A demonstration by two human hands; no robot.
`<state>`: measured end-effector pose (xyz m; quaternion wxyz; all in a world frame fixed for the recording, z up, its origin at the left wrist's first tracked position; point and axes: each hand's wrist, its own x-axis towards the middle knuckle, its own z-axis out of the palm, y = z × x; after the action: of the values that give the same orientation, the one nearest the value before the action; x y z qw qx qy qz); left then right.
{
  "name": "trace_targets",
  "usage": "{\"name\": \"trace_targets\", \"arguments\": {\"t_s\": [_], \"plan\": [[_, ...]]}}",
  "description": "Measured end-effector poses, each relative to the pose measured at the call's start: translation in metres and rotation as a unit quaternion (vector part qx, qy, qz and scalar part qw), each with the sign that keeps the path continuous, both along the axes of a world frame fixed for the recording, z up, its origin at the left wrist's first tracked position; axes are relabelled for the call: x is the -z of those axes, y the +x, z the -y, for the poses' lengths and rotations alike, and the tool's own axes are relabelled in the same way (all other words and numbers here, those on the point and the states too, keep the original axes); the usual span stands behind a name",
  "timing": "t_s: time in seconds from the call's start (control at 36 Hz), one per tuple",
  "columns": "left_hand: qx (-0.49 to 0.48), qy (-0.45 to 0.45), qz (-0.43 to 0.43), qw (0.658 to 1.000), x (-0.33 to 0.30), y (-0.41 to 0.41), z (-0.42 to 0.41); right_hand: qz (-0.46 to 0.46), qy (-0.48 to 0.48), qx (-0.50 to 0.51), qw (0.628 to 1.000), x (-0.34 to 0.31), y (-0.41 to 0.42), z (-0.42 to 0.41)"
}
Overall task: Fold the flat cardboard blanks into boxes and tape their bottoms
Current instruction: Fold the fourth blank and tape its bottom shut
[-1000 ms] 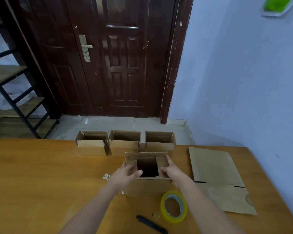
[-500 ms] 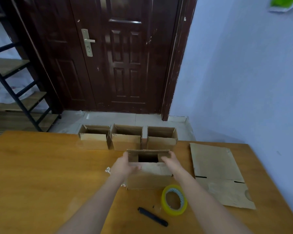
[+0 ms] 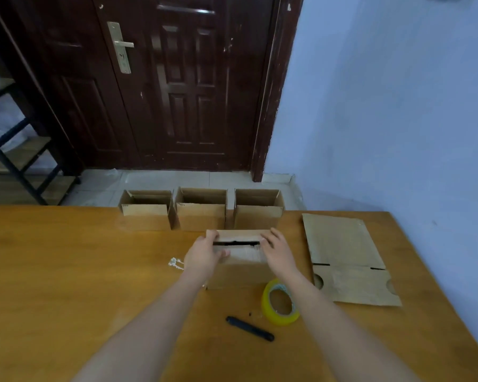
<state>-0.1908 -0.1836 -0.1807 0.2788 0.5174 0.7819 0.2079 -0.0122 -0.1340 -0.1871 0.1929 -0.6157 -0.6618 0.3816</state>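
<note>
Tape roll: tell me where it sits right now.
In the head view the yellow tape roll lies on the table under the right forearm, just right of the black cutter and near the held box.

A dark brown panelled door [image 3: 177, 84] with a brass lever handle [image 3: 120, 48] stands beside a pale blue wall [image 3: 384, 106]. Light floor tiles [image 3: 177, 179] lie below it. At left, black-framed wooden steps [image 3: 20, 155] rise. An orange-brown wooden table [image 3: 53, 271] fills the foreground.
</note>
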Motion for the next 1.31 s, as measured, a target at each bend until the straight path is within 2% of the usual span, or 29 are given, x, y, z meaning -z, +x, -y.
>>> {"name": "trace_targets", "arguments": {"t_s": [0.28,0.39,0.5,0.64,0.69,0.78,0.83,0.89,0.92,0.97,1.03,1.11,1.19,1.31], "plan": [[0.014,0.016,0.007,1.000,0.006,-0.003,0.001,0.016,0.029,0.004,0.999,0.022,0.000,0.014],[0.051,0.018,-0.124,0.991,0.010,-0.002,0.006,0.051,0.041,-0.018,0.998,0.027,0.001,0.015],[0.052,0.048,-0.203,0.977,0.011,-0.001,0.007,0.052,0.039,-0.020,0.998,0.030,0.000,0.015],[0.110,0.095,-0.225,0.963,0.014,0.006,0.003,0.012,0.022,-0.014,1.000,0.033,0.003,0.016],[0.140,0.091,-0.218,0.962,0.020,0.011,0.003,-0.033,0.006,-0.009,0.999,0.030,0.005,0.014],[0.131,0.089,-0.201,0.967,0.024,0.016,0.005,-0.103,-0.001,0.014,0.995,0.023,0.015,0.015],[0.128,0.097,-0.213,0.964,0.023,0.018,0.005,-0.050,0.072,0.056,0.995,0.021,0.026,0.025],[0.122,0.106,-0.215,0.963,0.024,0.019,0.006,0.053,0.150,0.078,0.984,0.027,0.040,0.038],[0.118,0.108,-0.212,0.964,0.024,0.020,0.006,0.090,0.154,0.073,0.981,0.034,0.047,0.045],[0.113,0.112,-0.206,0.966,0.024,0.021,0.007,0.144,0.103,0.029,0.984,0.050,0.058,0.059],[0.104,0.117,-0.192,0.969,0.024,0.022,0.007,0.208,0.054,-0.064,0.975,0.063,0.066,0.071],[0.096,0.123,-0.182,0.971,0.025,0.022,0.008,0.283,0.022,-0.173,0.943,0.080,0.065,0.086],[0.093,0.135,-0.172,0.971,0.027,0.020,0.009,0.350,-0.027,-0.210,0.913,0.086,0.052,0.094],[0.093,0.138,-0.172,0.971,0.028,0.019,0.008,0.456,-0.092,-0.267,0.844,0.090,0.038,0.090]]}}
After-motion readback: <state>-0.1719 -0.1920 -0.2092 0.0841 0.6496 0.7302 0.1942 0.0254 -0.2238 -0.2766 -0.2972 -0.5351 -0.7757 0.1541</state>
